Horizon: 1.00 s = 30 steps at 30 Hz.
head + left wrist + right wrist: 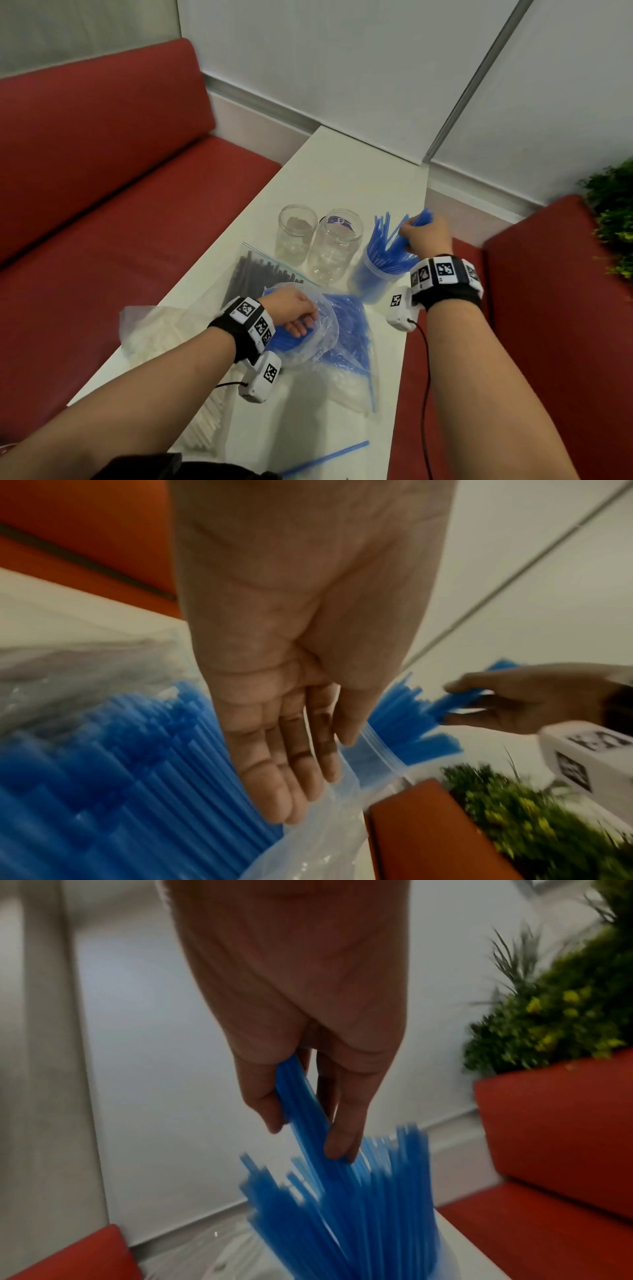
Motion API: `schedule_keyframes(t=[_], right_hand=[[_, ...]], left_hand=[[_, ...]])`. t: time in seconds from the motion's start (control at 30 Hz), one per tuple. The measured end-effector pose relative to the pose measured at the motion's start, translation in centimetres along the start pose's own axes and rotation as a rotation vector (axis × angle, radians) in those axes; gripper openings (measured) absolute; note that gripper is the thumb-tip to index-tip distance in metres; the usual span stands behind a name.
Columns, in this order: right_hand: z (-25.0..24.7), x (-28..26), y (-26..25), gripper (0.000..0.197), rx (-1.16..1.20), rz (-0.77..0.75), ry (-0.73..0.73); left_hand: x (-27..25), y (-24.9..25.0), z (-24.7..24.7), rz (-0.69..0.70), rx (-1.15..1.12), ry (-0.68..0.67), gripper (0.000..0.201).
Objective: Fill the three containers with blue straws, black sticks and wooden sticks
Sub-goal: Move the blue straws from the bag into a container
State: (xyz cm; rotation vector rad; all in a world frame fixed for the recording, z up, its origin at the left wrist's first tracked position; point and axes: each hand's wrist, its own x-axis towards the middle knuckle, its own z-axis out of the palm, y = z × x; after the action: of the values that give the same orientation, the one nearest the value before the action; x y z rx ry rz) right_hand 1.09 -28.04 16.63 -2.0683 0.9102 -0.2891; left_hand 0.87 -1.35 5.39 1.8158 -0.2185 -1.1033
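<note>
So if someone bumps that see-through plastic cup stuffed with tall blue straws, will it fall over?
Probably quite easily. The clear plastic cup looks thin and light, and the tall blue straws fan out well above its rim, so it seems top-heavy. The right hand grips a bunch of straws, which may steady it. The clear glass jars beside it look sturdier.

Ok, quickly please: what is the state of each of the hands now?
Left hand: open, fingers in the straw bag.
Right hand: holding blue straws over the container.
</note>
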Motion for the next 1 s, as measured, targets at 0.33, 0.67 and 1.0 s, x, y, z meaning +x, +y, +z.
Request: schedule_keyframes(t=[0.33, 0.67, 1.0], right_hand=[[2.4, -1.6, 2.0, 0.042, -0.183, -0.574, 0.308], [4.9, -1.6, 6.1, 0.066, -0.607, -0.288, -0.001], [6.7, -8.3, 4.4, 0.025, -0.063, -0.658, 0.008]], left_hand=[[-0.1, -0.2, 2.4, 0.304, 0.727, 0.025, 0.025], [-0.9, -6.0, 8.2, 0.631, 1.551, 0.021, 0.041], [-2.7, -8.5, 12.2, 0.993, 1.766, -0.014, 0.006]])
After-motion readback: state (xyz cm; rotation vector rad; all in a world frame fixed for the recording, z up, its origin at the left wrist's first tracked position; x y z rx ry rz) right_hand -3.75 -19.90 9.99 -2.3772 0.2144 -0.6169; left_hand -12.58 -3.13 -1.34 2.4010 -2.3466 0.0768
